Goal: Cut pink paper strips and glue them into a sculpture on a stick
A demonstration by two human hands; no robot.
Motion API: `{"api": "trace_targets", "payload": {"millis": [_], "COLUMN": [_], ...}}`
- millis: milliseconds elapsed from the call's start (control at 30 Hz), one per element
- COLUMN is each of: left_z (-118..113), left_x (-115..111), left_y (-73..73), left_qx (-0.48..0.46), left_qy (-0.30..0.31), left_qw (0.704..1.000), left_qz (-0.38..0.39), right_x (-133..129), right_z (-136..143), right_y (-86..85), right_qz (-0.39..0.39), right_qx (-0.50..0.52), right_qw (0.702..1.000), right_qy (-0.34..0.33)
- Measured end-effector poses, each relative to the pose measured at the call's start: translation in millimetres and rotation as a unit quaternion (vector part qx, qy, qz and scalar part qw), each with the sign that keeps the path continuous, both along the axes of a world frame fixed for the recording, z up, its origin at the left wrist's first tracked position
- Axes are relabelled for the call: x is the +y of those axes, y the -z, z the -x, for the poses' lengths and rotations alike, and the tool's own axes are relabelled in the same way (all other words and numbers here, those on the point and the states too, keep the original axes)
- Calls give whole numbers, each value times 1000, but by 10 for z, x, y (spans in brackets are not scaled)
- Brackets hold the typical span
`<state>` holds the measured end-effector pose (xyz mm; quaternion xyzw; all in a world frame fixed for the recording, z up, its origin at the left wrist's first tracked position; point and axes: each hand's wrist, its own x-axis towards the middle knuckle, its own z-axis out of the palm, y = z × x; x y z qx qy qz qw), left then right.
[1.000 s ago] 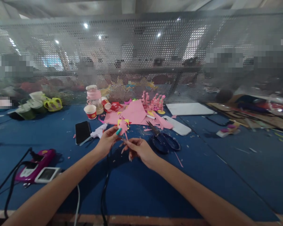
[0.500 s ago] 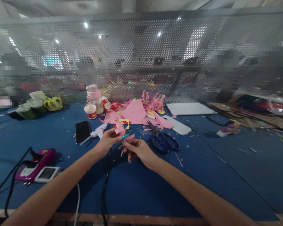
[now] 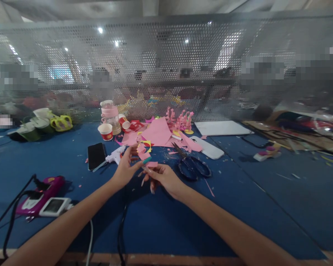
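Near the middle of the blue table, my left hand pinches a folded pink paper strip, its thumb with a teal nail lying against the paper. My right hand is closed on the lower end of the same strip, thumb and index finger pressed together, its other fingers curled below. Both hands nearly touch. Just left of my left hand lies a white glue gun. Large dark blue scissors lie to the right of my right hand. Pink paper sheets are spread behind the hands.
A black phone and purple power strip with cables lie left. Behind are a paper cup, a bottle and pink paper models. A white phone lies right, below a white board. A perforated screen stands behind.
The folded pink strip has turned slightly in my fingers, and its loose end now lies flatter. My left hand's fingers have shifted a little around it. My right hand has barely moved.
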<state>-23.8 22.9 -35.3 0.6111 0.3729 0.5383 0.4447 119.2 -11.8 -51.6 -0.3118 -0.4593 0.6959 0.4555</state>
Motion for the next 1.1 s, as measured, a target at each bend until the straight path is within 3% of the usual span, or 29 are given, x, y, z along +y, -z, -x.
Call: {"api": "trace_targets", "payload": {"millis": [200,433,633,933,1100], "left_z": [24,-41,-74,-7,35], "left_x": [-15,-40,-54,-65,-34], "left_y": [-12,-37,-55,-153,-154], "left_qx": [21,-59,-117,-58,-72], "left_qy": [-20,44,65,13,47], "left_qw": [999,994,981,995,993], "left_qz": [-40,86,139,85,86], "right_x": [-6,-4,-6,-13,5], "right_z": [-2,-2,-6,-16,-27], "right_y": [-9,-24,-36,-40,-15], "right_qz": [-5,13,24,38,35], "right_qx": [-8,0,9,13,-5], "right_qw": [1000,1000,1000,999,999], "right_qy": [3,27,13,-5,6]}}
